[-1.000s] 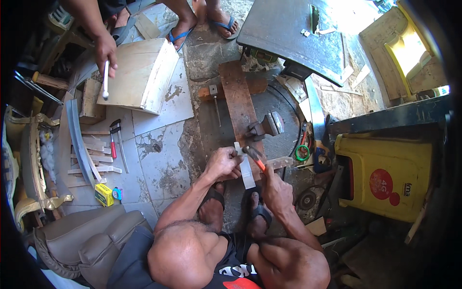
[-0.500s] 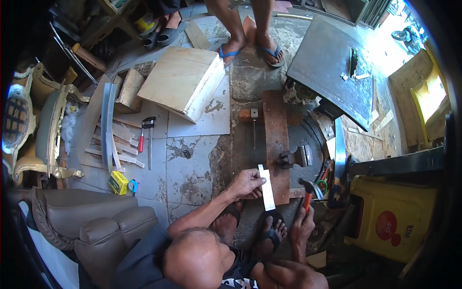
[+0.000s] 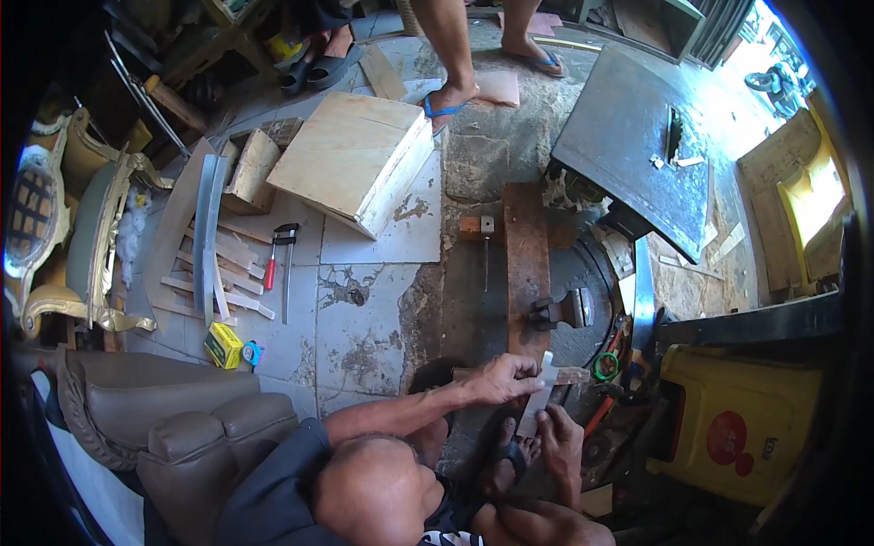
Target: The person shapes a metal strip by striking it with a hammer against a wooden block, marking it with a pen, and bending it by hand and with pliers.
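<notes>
A pale, flat strip with a notched end [image 3: 537,400] is held slantwise between my two hands, just over the near end of a brown plank [image 3: 527,264]. My left hand [image 3: 503,378] reaches in from the left and pinches its upper part. At its lower part, the fingers of my right hand [image 3: 559,431] are closed on it. An orange-handled hammer [image 3: 600,414] lies to the right of my right hand, its head hard to make out among other tools. A dark metal block like a small vise [image 3: 566,309] sits at the plank's right edge.
A wooden box [image 3: 350,159] and a dark panel [image 3: 628,136] stand farther off. A red-handled clamp [image 3: 270,264] and several wood strips lie left, near a yellow box [image 3: 223,345]. A yellow bin [image 3: 737,419] stands right. Another person's sandalled foot [image 3: 448,98] is at the far side.
My right hand has let go of the hammer and taken hold of the strip. My left hand moved right and nearer with it. The other person's feet have stepped apart.
</notes>
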Demonstrator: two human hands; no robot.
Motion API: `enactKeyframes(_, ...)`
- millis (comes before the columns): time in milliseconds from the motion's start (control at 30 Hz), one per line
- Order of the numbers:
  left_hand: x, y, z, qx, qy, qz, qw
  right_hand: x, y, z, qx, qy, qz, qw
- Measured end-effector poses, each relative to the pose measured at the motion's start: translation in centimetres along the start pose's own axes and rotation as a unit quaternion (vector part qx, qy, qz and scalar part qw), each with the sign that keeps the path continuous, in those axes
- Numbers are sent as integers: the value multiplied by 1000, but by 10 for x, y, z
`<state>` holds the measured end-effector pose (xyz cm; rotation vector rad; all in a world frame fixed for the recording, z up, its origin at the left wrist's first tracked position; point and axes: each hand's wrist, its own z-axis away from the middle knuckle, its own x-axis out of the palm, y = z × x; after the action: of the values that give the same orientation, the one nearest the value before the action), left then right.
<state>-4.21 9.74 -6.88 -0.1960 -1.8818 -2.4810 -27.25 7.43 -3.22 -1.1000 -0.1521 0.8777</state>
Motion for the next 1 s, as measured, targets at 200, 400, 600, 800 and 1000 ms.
enactKeyframes(200,-165,24,1,154,389,-142,897,-19,57,13,44,272,-38,961)
enactKeyframes(400,-444,58,40,21,675,-441,591,-49,105,48,32,367,272,889)
enactKeyframes(600,-536,73,64,-258,634,-469,559,-28,73,46,52,276,182,942)
enactKeyframes(800,-558,79,42,-268,550,-441,656,-6,57,45,15,129,221,966)
enactKeyframes(1000,-534,55,26,-275,548,-441,655,-22,75,41,30,137,270,953)
